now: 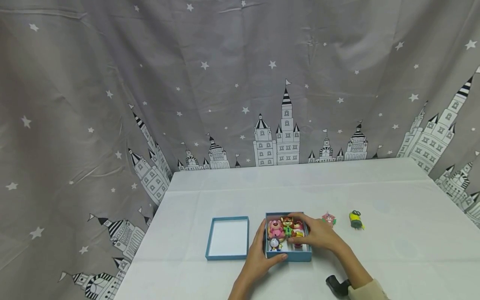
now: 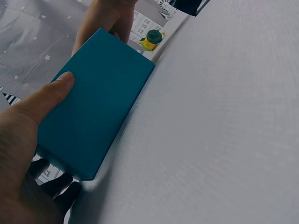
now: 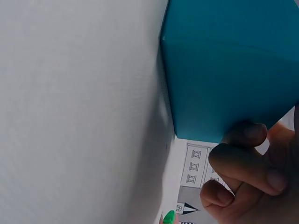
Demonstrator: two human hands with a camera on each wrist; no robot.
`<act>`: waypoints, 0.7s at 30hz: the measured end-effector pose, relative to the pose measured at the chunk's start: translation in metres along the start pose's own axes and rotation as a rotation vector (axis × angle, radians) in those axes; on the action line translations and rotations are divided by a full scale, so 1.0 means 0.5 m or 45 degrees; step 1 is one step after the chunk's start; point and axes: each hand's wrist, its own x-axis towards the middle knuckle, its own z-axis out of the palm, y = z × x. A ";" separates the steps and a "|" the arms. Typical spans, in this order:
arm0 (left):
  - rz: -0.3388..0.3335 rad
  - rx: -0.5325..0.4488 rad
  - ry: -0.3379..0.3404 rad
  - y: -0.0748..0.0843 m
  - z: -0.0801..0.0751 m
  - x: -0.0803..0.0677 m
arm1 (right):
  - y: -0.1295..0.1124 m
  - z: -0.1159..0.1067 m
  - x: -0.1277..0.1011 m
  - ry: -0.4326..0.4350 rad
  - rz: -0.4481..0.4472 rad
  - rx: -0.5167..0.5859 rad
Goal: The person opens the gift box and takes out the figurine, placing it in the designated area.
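Note:
A blue box [image 1: 288, 256] stands on the white table with several small toy figures in it. Inside are a pink bear figure [image 1: 276, 228], a fox figure [image 1: 287, 225] in green, a pink-and-yellow figure [image 1: 299, 234] and a small blue-white figure [image 1: 275, 243]. My left hand [image 1: 258, 254] holds the box at its near left corner, thumb on the front wall [image 2: 93, 102], fingers along the left side. Reaching in from the right, my right hand [image 1: 318, 232] has its index finger and thumb at the head and foot of the fox figure, pinching it. Its other fingers are curled in the right wrist view.
Left of the box lies a blue-rimmed lid [image 1: 227, 257], its white inside facing up. To the right are a pink figure [image 1: 328, 219] and a yellow-green figure [image 1: 356, 220]. A black object [image 1: 337, 286] sits by the right forearm. A grey castle-print curtain [image 1: 232, 83] hangs behind.

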 end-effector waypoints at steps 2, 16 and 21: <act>0.002 0.005 0.002 0.000 0.000 0.000 | -0.002 0.001 0.001 0.003 0.001 -0.004; 0.006 0.009 0.011 0.007 -0.001 -0.001 | -0.002 0.003 0.002 0.009 -0.010 -0.042; 0.011 0.007 0.013 0.005 -0.002 -0.001 | -0.010 0.005 0.003 0.022 0.044 -0.093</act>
